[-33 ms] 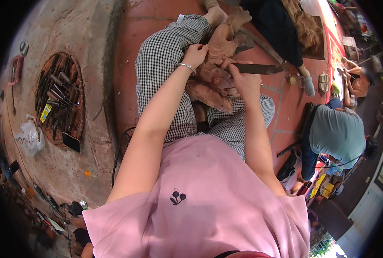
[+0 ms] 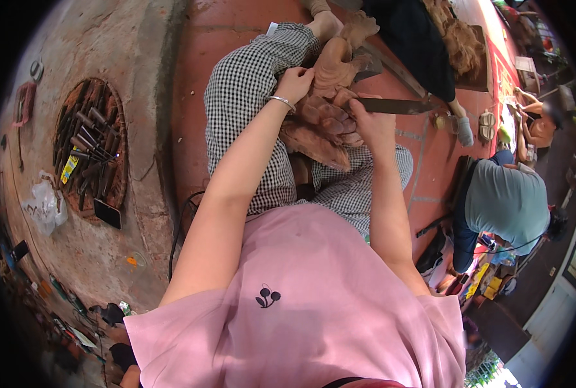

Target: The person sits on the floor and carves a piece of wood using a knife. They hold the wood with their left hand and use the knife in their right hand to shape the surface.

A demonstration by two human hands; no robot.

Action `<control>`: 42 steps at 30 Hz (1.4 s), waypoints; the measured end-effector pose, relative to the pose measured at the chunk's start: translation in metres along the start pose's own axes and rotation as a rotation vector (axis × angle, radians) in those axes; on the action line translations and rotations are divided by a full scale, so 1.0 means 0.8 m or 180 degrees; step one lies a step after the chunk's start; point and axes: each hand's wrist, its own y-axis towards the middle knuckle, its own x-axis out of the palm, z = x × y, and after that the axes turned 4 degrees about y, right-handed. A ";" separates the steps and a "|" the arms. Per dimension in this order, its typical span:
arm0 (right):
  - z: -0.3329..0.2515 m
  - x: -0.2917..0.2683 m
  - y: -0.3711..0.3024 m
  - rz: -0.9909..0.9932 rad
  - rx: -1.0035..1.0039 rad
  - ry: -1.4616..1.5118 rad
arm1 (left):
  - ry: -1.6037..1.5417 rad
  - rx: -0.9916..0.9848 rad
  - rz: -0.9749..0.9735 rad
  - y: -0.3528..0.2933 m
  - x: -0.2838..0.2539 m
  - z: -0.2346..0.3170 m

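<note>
A reddish-brown wood carving (image 2: 332, 72) with rounded, lobed shapes lies across my lap between my knees, over checked trousers (image 2: 239, 84). At its left side, my left hand (image 2: 294, 84) is closed, its fingertips gripping the carving's edge. On the other side, my right hand (image 2: 373, 123) is closed round one end of a long flat dark metal blade (image 2: 398, 105). The blade points to the right, away from the carving. Its exact kind is not clear, and its gripped end is hidden by my fingers.
On the concrete ledge at left sits a round basket (image 2: 121, 171) of wood-handled carving tools, with a phone (image 2: 107, 213) at its rim and a plastic bag (image 2: 45, 205) beside it. Another person's dark-clad leg (image 2: 423, 45) is close ahead; a person in a grey-green shirt (image 2: 508, 200) crouches at right.
My right hand has shifted slightly to the right with the blade, drawing it away from the carving. My left hand and the carving stay nearly in place.
</note>
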 end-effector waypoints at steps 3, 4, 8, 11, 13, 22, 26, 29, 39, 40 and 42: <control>0.000 -0.011 0.003 -0.0159 0.0098 0.0171 | 0.0043 -0.0025 -0.0041 -0.003 -0.001 0.010; -0.001 -0.012 0.004 -0.0143 0.0084 0.0114 | 0.0043 0.0000 -0.0007 -0.004 -0.003 0.011; -0.027 0.005 0.003 -0.0138 -0.0028 -0.0781 | -0.0084 0.0011 0.0023 -0.005 0.000 0.008; -0.011 0.000 0.006 -0.0013 -0.0073 -0.0387 | -0.0051 0.0087 0.0051 -0.006 -0.001 0.006; 0.002 -0.013 0.014 -0.0358 0.0348 0.0405 | -0.0043 0.0110 0.0059 -0.006 -0.002 0.005; 0.005 0.002 0.010 -0.0156 0.0278 -0.0027 | -0.0060 0.0077 0.0019 0.000 -0.001 -0.002; 0.024 -0.023 0.020 -0.0601 0.0660 0.1272 | 0.0119 0.0052 -0.0003 -0.004 -0.002 0.005; -0.011 -0.019 0.013 -0.0448 0.0370 0.0540 | 0.0106 0.0042 -0.0040 -0.002 -0.005 0.008; 0.037 -0.025 0.012 -0.0495 0.0497 0.1190 | 0.0054 0.0122 0.0071 -0.006 -0.004 0.009; 0.038 -0.024 0.011 -0.0474 0.0559 0.1192 | 0.0049 0.0133 0.0069 -0.006 -0.004 0.010; 0.024 -0.023 0.005 -0.0440 0.0700 0.1213 | 0.0096 0.0102 0.0029 -0.007 -0.004 0.006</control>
